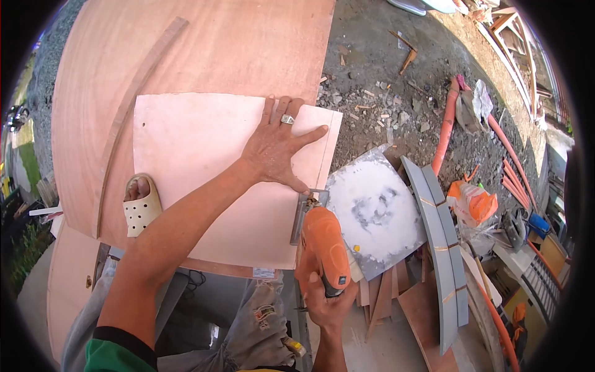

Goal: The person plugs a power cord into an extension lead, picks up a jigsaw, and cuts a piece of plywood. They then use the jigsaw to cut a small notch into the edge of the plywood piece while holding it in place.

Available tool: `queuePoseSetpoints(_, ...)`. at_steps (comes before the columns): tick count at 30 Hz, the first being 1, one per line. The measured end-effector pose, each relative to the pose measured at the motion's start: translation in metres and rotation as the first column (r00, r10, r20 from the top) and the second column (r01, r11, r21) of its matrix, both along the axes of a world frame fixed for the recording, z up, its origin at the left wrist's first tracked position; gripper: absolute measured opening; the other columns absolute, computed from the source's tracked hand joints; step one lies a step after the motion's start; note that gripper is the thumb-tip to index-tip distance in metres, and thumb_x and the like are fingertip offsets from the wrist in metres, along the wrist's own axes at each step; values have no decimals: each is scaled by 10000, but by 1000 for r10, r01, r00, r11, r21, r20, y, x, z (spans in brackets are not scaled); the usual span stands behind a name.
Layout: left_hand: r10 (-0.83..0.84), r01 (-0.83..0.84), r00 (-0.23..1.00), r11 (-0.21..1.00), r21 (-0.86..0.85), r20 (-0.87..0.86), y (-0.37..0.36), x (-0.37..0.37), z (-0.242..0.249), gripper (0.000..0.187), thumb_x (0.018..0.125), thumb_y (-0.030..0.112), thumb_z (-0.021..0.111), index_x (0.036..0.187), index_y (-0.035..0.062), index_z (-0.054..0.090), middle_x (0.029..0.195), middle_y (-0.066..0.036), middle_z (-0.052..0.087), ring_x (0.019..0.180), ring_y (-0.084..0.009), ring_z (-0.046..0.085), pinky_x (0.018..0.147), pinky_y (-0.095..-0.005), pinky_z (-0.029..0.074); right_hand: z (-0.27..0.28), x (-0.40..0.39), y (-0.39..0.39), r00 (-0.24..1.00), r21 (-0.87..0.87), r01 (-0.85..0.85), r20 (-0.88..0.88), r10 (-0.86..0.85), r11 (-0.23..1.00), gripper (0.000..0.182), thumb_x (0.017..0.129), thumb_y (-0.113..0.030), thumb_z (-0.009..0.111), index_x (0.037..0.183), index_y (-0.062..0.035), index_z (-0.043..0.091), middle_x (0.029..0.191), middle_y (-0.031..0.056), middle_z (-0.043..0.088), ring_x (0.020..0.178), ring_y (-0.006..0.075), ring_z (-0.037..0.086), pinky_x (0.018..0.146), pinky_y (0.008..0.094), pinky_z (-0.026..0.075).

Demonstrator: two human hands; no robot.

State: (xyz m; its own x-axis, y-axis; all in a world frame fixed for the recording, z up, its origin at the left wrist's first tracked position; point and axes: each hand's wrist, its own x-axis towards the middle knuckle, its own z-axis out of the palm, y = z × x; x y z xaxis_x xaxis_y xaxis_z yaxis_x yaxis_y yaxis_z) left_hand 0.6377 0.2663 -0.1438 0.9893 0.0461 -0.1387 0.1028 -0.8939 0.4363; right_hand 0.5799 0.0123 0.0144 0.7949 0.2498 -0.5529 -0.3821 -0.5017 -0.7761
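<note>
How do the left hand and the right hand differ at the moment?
The left hand lies spread on the plywood piece; the right hand is wrapped around the orange power tool. The left hand wears a ring; none shows on the right hand, whose fingers are partly hidden. Neither wears a glove.

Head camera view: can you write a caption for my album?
Left hand spread on a wooden board, right hand gripping an orange saw.

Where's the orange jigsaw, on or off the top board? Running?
On: the orange jigsaw has its base plate over the top board, near its edge; the right hand holds it. Running: cannot tell from one still.
</note>
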Motion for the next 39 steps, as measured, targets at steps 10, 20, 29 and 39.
queuePoseSetpoints(10,-20,20,1000,1000,23,-14,4,5,2,1351,395,817,795,1522,157,448,1442,-302,346,1418,-515,230,1234,-610,103,3,5,6,1000,-8,1,5,-1,1000,151,867,-88,685,917,37,616,708,41,596,654,86,531,586,275,457)
queuePoseSetpoints(20,-18,19,1000,998,60,-4,3,4,1,1449,417,848,772,1513,-14,379,1416,-317,366,1413,-493,258,1229,-602,119,-5,0,-1,999,6,-18,32,18,1000,191,882,-102,710,947,35,594,715,47,607,601,94,554,546,271,469)
queuePoseSetpoints(29,-30,32,998,999,31,-51,5,6,4,1452,406,832,793,1535,32,355,1429,-315,332,1396,-528,244,1227,-616,134,-3,0,1,999,-15,37,-34,-38,999,211,875,-159,718,918,34,644,723,33,618,677,84,545,605,284,469)
queuePoseSetpoints(39,-13,14,1000,1000,19,-26,5,7,1,1418,400,837,786,1501,27,408,1422,-309,337,1383,-512,255,1217,-616,149,-1,3,1,998,-13,22,-51,-22,1000,247,880,-180,726,964,40,651,764,52,636,716,95,568,636,289,488)
